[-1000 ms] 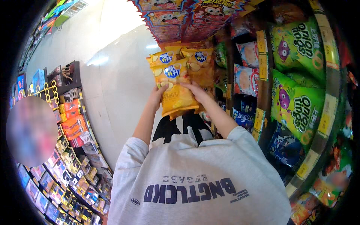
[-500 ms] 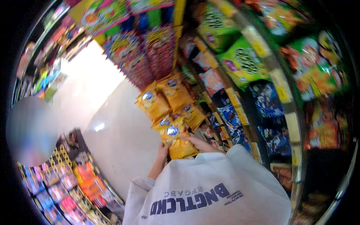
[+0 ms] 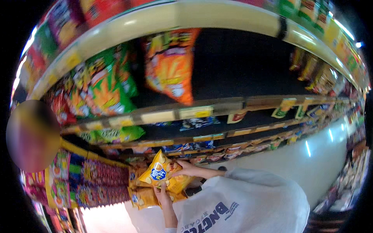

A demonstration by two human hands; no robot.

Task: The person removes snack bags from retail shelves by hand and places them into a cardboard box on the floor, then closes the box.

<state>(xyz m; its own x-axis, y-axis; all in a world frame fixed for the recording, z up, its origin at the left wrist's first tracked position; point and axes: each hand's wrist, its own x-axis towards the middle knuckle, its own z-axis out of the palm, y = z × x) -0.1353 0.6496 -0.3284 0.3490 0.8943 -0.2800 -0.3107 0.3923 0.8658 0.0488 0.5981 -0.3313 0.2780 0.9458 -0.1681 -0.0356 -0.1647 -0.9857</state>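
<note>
A yellow snack bag (image 3: 158,171) with a blue-and-white emblem is held in front of my white top, tilted with one corner up. My right hand (image 3: 184,168) grips its right side, fingers closed at the edge. At the lower edge my left hand (image 3: 162,192) pinches it, thumb on the front. Another yellow bag (image 3: 179,183) lies right behind it; whether my hands hold that one too, I cannot tell. More yellow bags (image 3: 143,197) of the same look are stacked just beyond, beside my left hand.
A long shelf unit (image 3: 163,116) stretches across the front, with green snack bags (image 3: 107,93) and an orange bag (image 3: 171,64) on it. Pink and purple packets (image 3: 99,174) hang at the left. Pale floor (image 3: 287,159) runs off to the right, with another stocked rack (image 3: 345,186) beyond.
My view has swung right, so the snack shelves now face me. The yellow bag is lifted apart from the stack and turned, still between both hands.
</note>
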